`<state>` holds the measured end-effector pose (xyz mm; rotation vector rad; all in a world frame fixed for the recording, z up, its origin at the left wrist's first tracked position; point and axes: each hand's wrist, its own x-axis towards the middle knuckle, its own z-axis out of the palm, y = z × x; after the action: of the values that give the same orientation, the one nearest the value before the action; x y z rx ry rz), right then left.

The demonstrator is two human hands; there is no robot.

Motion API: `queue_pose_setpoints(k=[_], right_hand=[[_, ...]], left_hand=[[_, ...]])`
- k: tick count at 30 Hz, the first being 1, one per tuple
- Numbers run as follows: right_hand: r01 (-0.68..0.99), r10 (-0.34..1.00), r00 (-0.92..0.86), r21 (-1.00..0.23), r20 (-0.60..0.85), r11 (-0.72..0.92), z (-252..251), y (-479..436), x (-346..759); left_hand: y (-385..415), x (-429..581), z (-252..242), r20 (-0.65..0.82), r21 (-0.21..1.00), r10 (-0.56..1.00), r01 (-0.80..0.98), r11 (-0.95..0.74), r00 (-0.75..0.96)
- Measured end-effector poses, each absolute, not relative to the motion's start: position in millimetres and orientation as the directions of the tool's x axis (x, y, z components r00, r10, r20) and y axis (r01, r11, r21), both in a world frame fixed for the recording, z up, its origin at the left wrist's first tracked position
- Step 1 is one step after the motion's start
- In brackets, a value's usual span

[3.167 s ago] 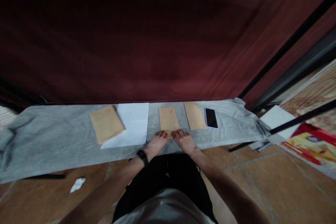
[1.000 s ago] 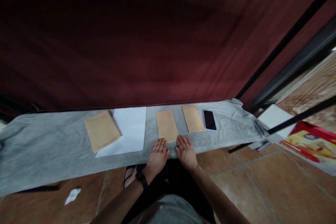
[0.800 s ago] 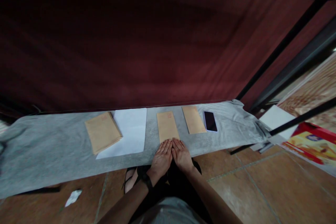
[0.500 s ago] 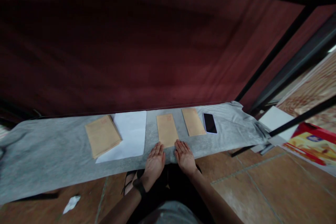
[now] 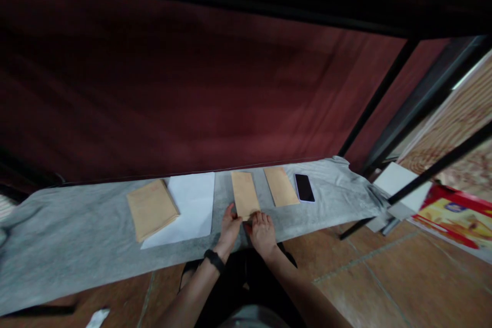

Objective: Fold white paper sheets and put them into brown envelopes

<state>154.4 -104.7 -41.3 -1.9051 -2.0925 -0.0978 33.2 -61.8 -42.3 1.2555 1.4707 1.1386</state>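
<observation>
On the long grey cloth [image 5: 77, 246] under our hands, the narrow tan paper envelope [image 5: 245, 195] lies at our fingertips, where our left hand [image 5: 229, 226] and right hand [image 5: 262, 228], flat a moment ago, now curl onto its near end, though we cannot tell whether they grip it.

On the desk [image 5: 77, 246], left to right: envelope stack [image 5: 152, 208] overlapping paper sheet [image 5: 188, 207], middle envelope [image 5: 245, 195], second envelope [image 5: 281, 186], phone [image 5: 305, 187].
</observation>
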Motion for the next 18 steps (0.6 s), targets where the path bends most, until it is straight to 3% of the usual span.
queue_pose_setpoints(k=[2,5,7,8,10,11,13,18], right_hand=[[0.957,0.96,-0.022,-0.272,0.279,0.101,-32,-100,158],[0.758,0.957,0.151,-0.65,0.247,0.049,-23,-92,162],[0.388,0.957,0.275,-0.921,0.089,-0.026,-22,-87,159],[0.144,0.956,0.291,-0.987,-0.031,-0.076,-24,-86,156],[-0.25,0.948,0.224,-0.954,-0.226,-0.168,-30,-87,147],[-0.363,0.944,0.18,-0.91,-0.278,-0.199,-33,-90,143],[-0.449,0.941,0.124,-0.863,-0.316,-0.231,-40,-96,135],[-0.484,0.94,-0.01,-0.821,-0.342,-0.304,-50,-111,138]], left_hand=[[-66,40,-26,-0.045,0.993,0.997,0.104,0.051,-0.058],[-71,45,-7,0.01,1.0,1.0,-0.006,-0.01,0.011],[-74,43,-3,0.01,0.999,0.999,-0.048,-0.011,-0.032],[-76,40,-5,-0.02,0.998,0.997,-0.053,0.017,-0.073],[-79,34,-14,-0.11,0.993,0.986,-0.059,0.103,-0.123],[-80,31,-20,-0.151,0.988,0.982,-0.064,0.144,-0.115],[-81,25,-32,-0.197,0.979,0.978,-0.057,0.194,-0.064],[-75,12,-47,-0.24,0.967,0.971,0.079,0.241,-0.027]])
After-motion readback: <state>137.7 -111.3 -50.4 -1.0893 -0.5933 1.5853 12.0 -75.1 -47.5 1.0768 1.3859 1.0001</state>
